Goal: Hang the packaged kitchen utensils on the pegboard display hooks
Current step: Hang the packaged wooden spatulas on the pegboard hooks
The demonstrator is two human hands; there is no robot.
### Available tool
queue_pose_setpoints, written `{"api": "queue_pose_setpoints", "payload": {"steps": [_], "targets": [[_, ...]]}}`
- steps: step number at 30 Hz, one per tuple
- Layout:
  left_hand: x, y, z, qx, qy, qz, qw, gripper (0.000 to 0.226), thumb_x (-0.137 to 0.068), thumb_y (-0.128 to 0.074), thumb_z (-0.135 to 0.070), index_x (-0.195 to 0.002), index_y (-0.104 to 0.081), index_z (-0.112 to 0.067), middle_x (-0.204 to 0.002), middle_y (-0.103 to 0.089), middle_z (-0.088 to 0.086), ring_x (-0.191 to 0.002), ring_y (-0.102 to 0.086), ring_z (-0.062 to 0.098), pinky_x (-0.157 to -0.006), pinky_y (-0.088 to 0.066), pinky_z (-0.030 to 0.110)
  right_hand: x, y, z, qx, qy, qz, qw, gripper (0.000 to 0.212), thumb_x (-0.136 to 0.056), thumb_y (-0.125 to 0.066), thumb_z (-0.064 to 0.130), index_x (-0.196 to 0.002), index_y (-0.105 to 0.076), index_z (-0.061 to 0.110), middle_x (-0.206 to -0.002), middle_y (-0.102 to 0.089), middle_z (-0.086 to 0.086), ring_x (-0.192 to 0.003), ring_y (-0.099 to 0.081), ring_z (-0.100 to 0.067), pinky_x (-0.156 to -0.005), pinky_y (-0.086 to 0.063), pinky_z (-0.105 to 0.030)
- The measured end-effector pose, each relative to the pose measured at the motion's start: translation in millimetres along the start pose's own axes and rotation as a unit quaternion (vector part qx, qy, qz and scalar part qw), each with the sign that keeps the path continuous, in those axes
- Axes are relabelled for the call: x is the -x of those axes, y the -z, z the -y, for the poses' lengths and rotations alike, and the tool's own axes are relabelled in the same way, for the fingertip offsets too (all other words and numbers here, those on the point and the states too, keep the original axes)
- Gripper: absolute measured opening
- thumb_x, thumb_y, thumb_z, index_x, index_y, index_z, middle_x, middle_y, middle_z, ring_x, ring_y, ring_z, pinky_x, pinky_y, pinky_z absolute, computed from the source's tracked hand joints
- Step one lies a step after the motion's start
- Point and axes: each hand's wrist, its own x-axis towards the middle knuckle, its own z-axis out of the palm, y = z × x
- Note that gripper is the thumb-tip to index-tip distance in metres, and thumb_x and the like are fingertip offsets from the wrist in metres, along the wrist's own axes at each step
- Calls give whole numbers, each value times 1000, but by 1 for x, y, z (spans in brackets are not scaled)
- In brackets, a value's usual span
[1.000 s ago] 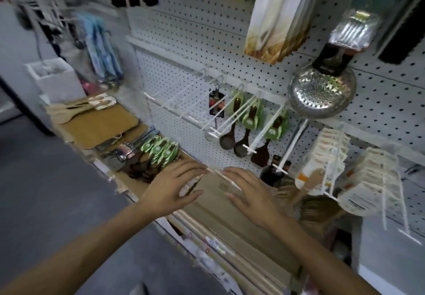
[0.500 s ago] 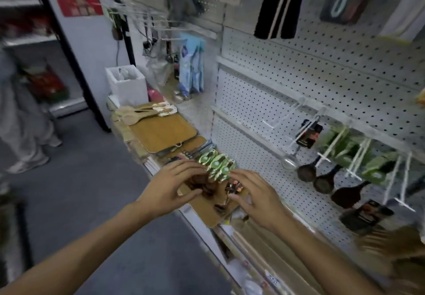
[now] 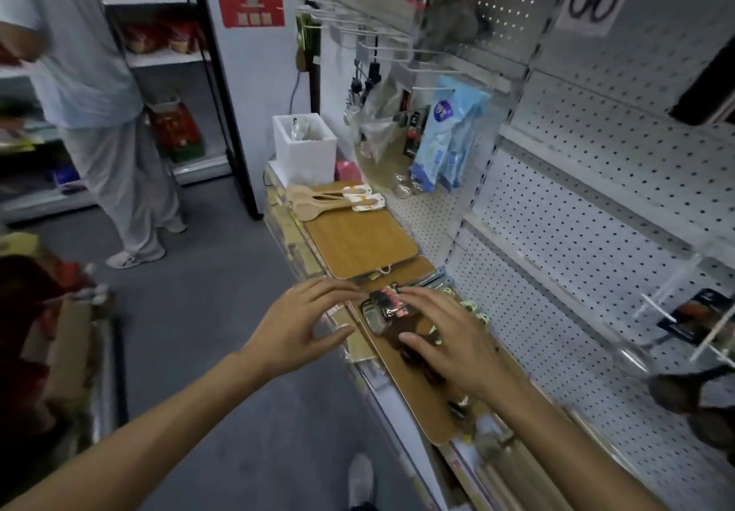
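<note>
A pile of packaged dark utensils lies on a wooden board on the shelf below the white pegboard. More packs with green cards poke out behind the pile. My right hand lies spread over the pile, fingers touching the packs. My left hand hovers at the pile's left edge, with relaxed fingers and fingertips near the top pack. White display hooks jut from the pegboard at right. Packaged spoons hang there.
Two wooden cutting boards, wooden spoons and a white box sit further along the shelf. Blue packets hang above. A person stands in the aisle at left. A cluttered cart is near my left arm.
My view has swung left along the shelf. Both hands moved from the long boards to the utensil pile, and my right hand now lies on top of it.
</note>
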Motion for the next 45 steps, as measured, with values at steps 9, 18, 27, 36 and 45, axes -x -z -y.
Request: {"api": "queue_pose_setpoints", "payload": {"steps": [9, 18, 27, 36, 45], "targets": [[-71, 1, 112, -27, 47, 10, 998, 44, -94, -58, -54, -134, -56, -33, -138, -55, -19, -129, -50, 2, -104, -45, 30, -142, -48, -49, -17, 42, 41, 998, 52, -94, -50, 56, -140, -46, 32, -144, -43, 19, -130, -35, 5, -105, -24, -14], [-164, 14, 215, -59, 72, 18, 996, 44, -94, -58, -53, -133, -56, -34, -138, -56, -17, -128, -51, 4, -104, -45, 29, -284, -73, -104, -20, 62, 70, 995, 53, -94, -54, 53, -141, -45, 32, -144, -44, 19, -131, -40, 1, -107, -19, -7], [-205, 15, 306, -36, 103, 21, 994, 51, -93, -46, -65, -134, -54, -36, -138, -54, -19, -129, -50, 2, -104, -45, 30, -376, -106, -122, -48, 67, 75, 994, 52, -92, -56, 53, -139, -47, 33, -143, -45, 20, -132, -40, 0, -109, -35, -23], [-246, 17, 445, 15, 56, 64, 996, 45, -93, -57, -55, -133, -55, -35, -139, -53, -19, -129, -50, 3, -103, -46, 33, -472, -164, -117, -46, -8, 45, 998, 49, -94, -51, 57, -137, -50, 35, -139, -48, 22, -129, -40, 5, -106, -32, -14], [-296, 39, 595, 75, -20, 142, 987, 43, -93, -57, -53, -132, -58, -34, -138, -54, -19, -127, -51, 4, -103, -46, 27, -567, -230, -90, -49, -177, 20, 983, 50, -93, -44, 63, -136, -49, 38, -136, -49, 23, -125, -41, 5, -101, -38, -19]]}}
